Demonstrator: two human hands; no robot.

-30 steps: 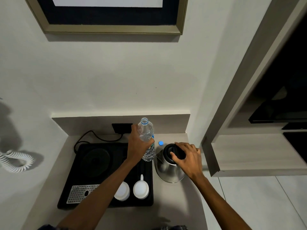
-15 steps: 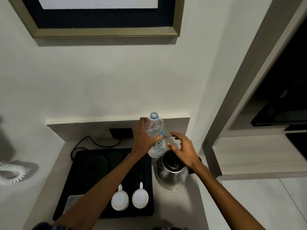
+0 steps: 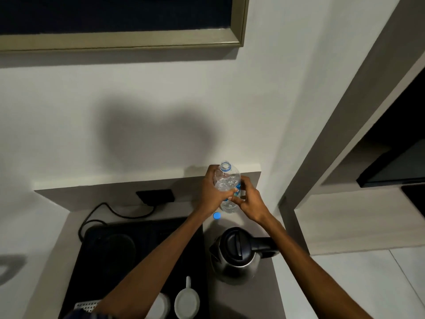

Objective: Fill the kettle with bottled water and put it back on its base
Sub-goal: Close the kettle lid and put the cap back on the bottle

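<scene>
A clear water bottle [image 3: 226, 180] with its cap off is held upright above the counter's back right corner. My left hand [image 3: 212, 191] wraps its left side and my right hand [image 3: 249, 200] grips its lower right side. Its blue cap [image 3: 216, 215] lies on the counter just below. A steel kettle [image 3: 234, 256] with a black lid, down over the opening, and black handle stands on the counter to the right of the tray, off its round black base [image 3: 112, 247], which sits on the black tray [image 3: 96, 279].
Two white cups [image 3: 186, 302] lie at the tray's front edge beside a metal drip grid [image 3: 86, 306]. A black cord [image 3: 110, 212] runs to a wall socket [image 3: 156, 195]. A wall rises behind; a cabinet frame [image 3: 299, 199] stands right.
My right hand left the kettle lid and moved up to grip the bottle. The bottle rose and shifted right, behind the kettle. The camera moved closer.
</scene>
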